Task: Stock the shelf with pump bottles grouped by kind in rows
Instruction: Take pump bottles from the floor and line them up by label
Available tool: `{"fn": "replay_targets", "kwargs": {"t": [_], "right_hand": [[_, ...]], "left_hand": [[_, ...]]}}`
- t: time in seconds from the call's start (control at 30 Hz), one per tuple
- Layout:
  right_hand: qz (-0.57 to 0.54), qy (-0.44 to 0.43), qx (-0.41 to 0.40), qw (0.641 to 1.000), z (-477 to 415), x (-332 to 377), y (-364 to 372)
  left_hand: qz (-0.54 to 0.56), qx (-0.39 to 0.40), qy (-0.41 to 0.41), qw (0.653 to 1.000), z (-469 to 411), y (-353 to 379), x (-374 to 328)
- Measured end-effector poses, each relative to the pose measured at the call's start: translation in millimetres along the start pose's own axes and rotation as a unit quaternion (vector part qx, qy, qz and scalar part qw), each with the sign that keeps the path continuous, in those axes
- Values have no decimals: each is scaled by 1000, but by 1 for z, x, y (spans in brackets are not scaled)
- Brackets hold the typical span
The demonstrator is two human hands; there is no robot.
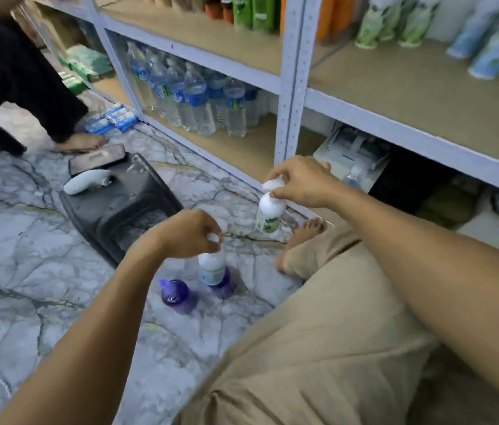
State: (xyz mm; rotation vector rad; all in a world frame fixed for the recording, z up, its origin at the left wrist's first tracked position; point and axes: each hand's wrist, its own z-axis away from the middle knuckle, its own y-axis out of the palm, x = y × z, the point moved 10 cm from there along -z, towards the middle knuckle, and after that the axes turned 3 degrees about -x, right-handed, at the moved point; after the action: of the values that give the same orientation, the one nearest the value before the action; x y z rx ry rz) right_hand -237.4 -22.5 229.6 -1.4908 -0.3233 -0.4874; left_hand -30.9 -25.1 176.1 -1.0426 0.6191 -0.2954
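Pump bottles are being gathered off the floor (42,240) — a green-labelled bottle (268,214) is pinched at its pump by the right grip (299,182), aloft near the shelf's (395,125) front edge; a blue-labelled bottle (211,269) likewise by the left grip (191,233). Placement in matching rows is called for next.
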Motion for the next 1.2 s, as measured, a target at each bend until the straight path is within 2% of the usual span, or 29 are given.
{"fn": "replay_targets", "kwargs": {"t": [0.13,0.27,0.53,0.67,0.83,1.2], "right_hand": [[-34,39,-59,997,30,-44,-73],[-5,62,-117,991,61,-75,-147],[-10,123,-228,966,115,-136,-275],[-24,146,-255,956,132,-161,-314],[-27,164,-299,939,145,-186,-355],[23,237,-376,895,128,-235,-407]], "left_hand": [[-60,-9,61,996,-30,-50,-74],[-85,-49,130,987,-51,-96,-152],[-34,-153,231,960,-83,-179,-291],[-13,-199,277,940,-99,-210,-345],[-28,-211,330,919,-120,-239,-406],[-67,-190,342,918,-197,-242,-466]]}}
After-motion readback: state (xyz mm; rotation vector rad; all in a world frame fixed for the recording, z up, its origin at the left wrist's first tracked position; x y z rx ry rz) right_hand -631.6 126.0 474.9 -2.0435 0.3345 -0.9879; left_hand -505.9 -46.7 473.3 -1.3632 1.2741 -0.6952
